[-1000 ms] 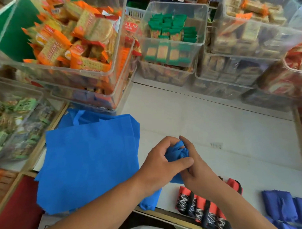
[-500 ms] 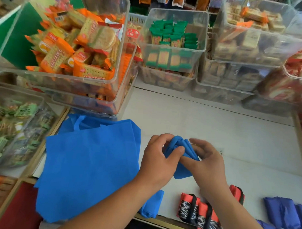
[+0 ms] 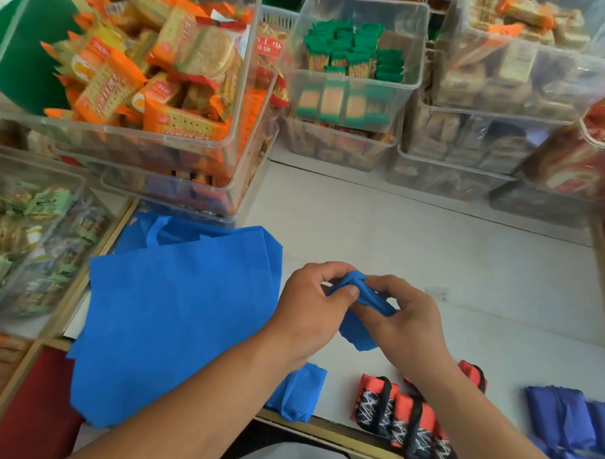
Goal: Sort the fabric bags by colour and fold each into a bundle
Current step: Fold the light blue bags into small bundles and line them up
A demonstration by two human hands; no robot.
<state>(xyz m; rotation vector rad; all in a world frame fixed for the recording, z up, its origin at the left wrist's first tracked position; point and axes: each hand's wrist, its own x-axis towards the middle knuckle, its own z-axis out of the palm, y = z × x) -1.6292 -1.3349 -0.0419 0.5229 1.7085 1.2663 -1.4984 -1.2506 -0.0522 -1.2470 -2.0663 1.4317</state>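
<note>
Both hands hold a small folded bright blue fabric bag (image 3: 357, 329) just above the white counter (image 3: 430, 261). My left hand (image 3: 312, 312) pinches its upper end between thumb and fingers. My right hand (image 3: 407, 322) grips the bundle from the right, thumb across the strap. A stack of flat bright blue bags (image 3: 174, 317) lies to the left. A folded bright blue bundle (image 3: 299, 390) sits under my left forearm. Red and black folded bundles (image 3: 404, 418) lie at the near edge, dark blue bundles (image 3: 568, 420) at the far right.
Clear plastic bins of snack packets ring the counter: orange cracker packets (image 3: 134, 86) at the left, green packets (image 3: 351, 59) in the middle, more bins (image 3: 505, 82) at the right. A lower bin of green sweets (image 3: 29, 240) stands left of the wooden counter edge (image 3: 98, 256).
The hands have drawn slightly apart, and the blue strap is now stretched between them across the top of the bundle. The flat bags and finished bundles have not moved.
</note>
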